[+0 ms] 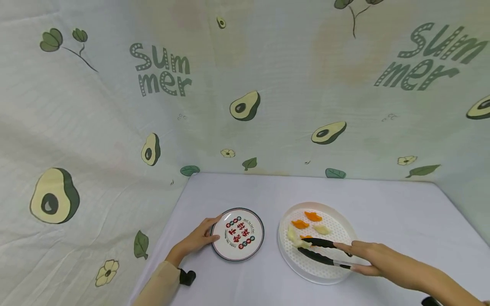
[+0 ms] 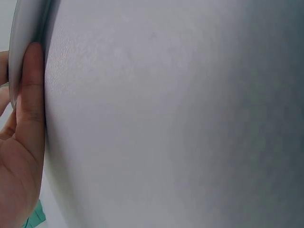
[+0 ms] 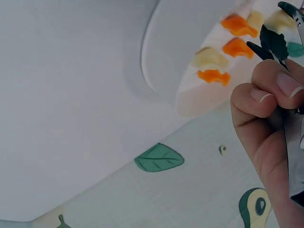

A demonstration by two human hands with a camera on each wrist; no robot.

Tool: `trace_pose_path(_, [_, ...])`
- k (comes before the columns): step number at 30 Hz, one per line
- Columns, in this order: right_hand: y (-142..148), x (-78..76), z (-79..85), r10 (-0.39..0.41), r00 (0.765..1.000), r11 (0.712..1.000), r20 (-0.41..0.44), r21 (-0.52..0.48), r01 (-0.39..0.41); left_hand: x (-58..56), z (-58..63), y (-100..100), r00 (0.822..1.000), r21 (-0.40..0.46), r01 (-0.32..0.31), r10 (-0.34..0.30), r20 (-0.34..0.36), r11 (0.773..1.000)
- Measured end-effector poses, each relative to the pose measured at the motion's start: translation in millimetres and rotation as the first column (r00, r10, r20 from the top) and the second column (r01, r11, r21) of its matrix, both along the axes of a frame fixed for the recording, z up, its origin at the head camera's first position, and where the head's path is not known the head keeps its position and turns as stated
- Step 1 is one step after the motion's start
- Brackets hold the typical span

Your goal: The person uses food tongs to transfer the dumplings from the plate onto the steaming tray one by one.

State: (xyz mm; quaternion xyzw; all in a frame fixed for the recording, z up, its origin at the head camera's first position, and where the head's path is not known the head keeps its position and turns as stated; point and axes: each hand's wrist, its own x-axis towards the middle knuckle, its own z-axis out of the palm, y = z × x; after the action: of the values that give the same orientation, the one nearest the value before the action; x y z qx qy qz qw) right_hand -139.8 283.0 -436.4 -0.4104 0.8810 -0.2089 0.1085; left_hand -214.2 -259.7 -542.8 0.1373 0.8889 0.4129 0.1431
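Observation:
At the left, a small white plate with a dark rim and red characters is gripped at its edge by my left hand. In the left wrist view a finger lies beneath that plate's rim. My right hand holds black-tipped tongs over a large white round plate with a dotted surface. Several wavy orange pieces and pale yellow pieces lie on it. The tongs' spread tips are right at a pale piece near the plate's left side.
A white table bears both plates, the small one left of the large one. Behind and to the left hangs a pale cloth printed with avocados, leaves and lettering. A black band shows at the left sleeve.

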Motion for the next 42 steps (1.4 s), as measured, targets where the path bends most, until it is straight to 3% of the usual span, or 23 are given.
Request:
trace_pose_path(5, [11, 5.7, -11.3, 0.0, 0.998, 1.0, 0.057, -0.009, 0.0, 3.4, -0.7, -1, 1.0, 0.012, -0.006, 0.006, 0.005, 1.0])
trace_pose_path(10, [16, 8.6, -15.5, -0.083, 0.984, 0.996, 0.159, 0.055, 0.075, 5.2, -0.3, -1, 1.0, 0.017, -0.015, 0.014, 0.006, 1.0])
trace_pose_path(14, [16, 8.8, -16.5, -0.105, 0.977, 0.993, 0.187, 0.075, 0.092, 5.9, 1.0, 0, 1.0, 0.029, -0.023, 0.023, 0.011, 0.999])
trace_pose_path(23, [17, 8.2, -20.5, -0.106, 0.978, 0.991, 0.181, 0.105, 0.088, 5.9, 0.2, 0, 1.0, 0.041, -0.009, 0.009, 0.009, 0.999])
trace_pose_path(34, [15, 10.1, -16.9, -0.18, 0.962, 0.977, 0.204, 0.153, 0.15, 4.4, 1.5, 1, 1.0, 0.022, -0.007, 0.006, 0.009, 1.0])
trace_pose_path(40, [16, 10.4, -15.5, -0.144, 0.97, 0.987, 0.195, 0.105, 0.125, 3.2, 3.5, 2, 1.0, 0.032, -0.013, 0.013, 0.01, 0.999])
trace_pose_path(42, [16, 11.5, -15.3, -0.107, 0.982, 0.993, 0.154, 0.056, 0.099, 3.3, 4.0, 2, 1.0, 0.041, -0.015, 0.015, 0.01, 0.999])
